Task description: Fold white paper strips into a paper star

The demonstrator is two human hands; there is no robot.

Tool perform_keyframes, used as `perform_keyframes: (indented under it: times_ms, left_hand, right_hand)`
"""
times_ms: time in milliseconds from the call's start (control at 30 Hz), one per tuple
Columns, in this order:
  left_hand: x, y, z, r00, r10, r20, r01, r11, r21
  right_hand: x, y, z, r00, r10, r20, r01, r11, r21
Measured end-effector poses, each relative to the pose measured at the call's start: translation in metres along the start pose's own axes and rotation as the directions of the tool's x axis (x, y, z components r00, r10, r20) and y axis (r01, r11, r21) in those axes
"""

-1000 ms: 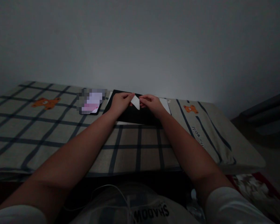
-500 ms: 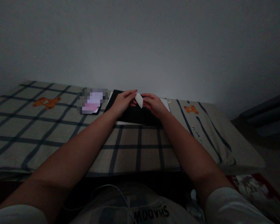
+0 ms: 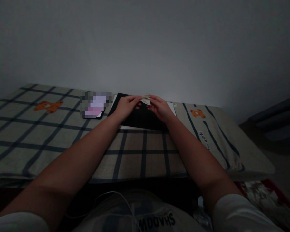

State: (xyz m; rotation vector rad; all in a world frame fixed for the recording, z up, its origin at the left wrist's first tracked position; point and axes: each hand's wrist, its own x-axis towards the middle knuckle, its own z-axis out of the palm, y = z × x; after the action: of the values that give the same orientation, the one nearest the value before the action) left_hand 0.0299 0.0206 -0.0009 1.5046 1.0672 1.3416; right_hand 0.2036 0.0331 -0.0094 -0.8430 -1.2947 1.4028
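Note:
Between my two hands is a small piece of folded white paper [image 3: 146, 100], its layered edges turned up toward me. My left hand [image 3: 128, 107] pinches its left side between thumb and fingers. On the right side, my right hand [image 3: 160, 108] grips it the same way, other fingers curled below. Both hands are just above a flat black board or folder [image 3: 140, 118]. White sheets [image 3: 171, 106] stick out from under the black piece at its edges. The exact shape of the folds is too small and dim to make out.
A phone [image 3: 95, 106], partly blurred out, lies to the left on the checked cloth [image 3: 132, 161] with bear prints. Behind stands a plain wall [image 3: 145, 48]. A white cable [image 3: 116, 192] crosses my lap. At lower right is a red container [image 3: 268, 196] with pale crumpled pieces.
The folded paper has been turned between my fingers: its flat pointed face showed before, and now its layered edge shows. My hands have barely shifted.

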Motion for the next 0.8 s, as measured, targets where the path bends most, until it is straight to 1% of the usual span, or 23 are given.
perform_keyframes:
  times_ms: [100, 233, 400, 500, 600, 700, 800]
  left_hand:
    - [0.0011, -0.0012, -0.0009, 1.000, -0.006, -0.029, 0.007, 1.000, 0.025]
    - [0.0010, 0.0000, -0.0009, 0.998, -0.003, -0.060, 0.005, 1.000, 0.029]
    - [0.0010, 0.0006, 0.0000, 0.999, -0.024, -0.041, 0.022, 0.999, -0.042]
    - [0.0015, 0.0005, 0.0001, 0.999, -0.036, 0.002, 0.036, 0.995, -0.095]
    - [0.0004, 0.0014, 0.0011, 0.995, -0.061, 0.082, 0.072, 0.988, -0.135]
    - [-0.0017, 0.0019, 0.0025, 0.985, -0.097, 0.145, 0.115, 0.986, -0.122]
    - [-0.0024, 0.0011, 0.0030, 0.978, -0.123, 0.167, 0.141, 0.985, -0.099]
  right_hand:
    - [0.0003, 0.0021, -0.0006, 1.000, -0.009, 0.013, 0.009, 1.000, -0.001]
    - [0.0001, 0.0057, -0.0008, 0.999, 0.021, 0.042, -0.020, 0.999, -0.037]
    - [-0.0008, 0.0072, 0.0009, 0.997, 0.029, 0.075, -0.025, 0.998, -0.050]
    - [-0.0017, 0.0052, 0.0012, 0.993, 0.039, 0.112, -0.038, 0.999, -0.012]
    - [-0.0019, 0.0040, 0.0009, 0.991, 0.052, 0.122, -0.054, 0.998, 0.014]
    - [-0.0011, 0.0058, 0.0005, 0.994, 0.046, 0.102, -0.047, 0.999, 0.015]
    - [-0.0001, 0.0083, 0.0002, 0.994, 0.045, 0.104, -0.046, 0.999, 0.012]
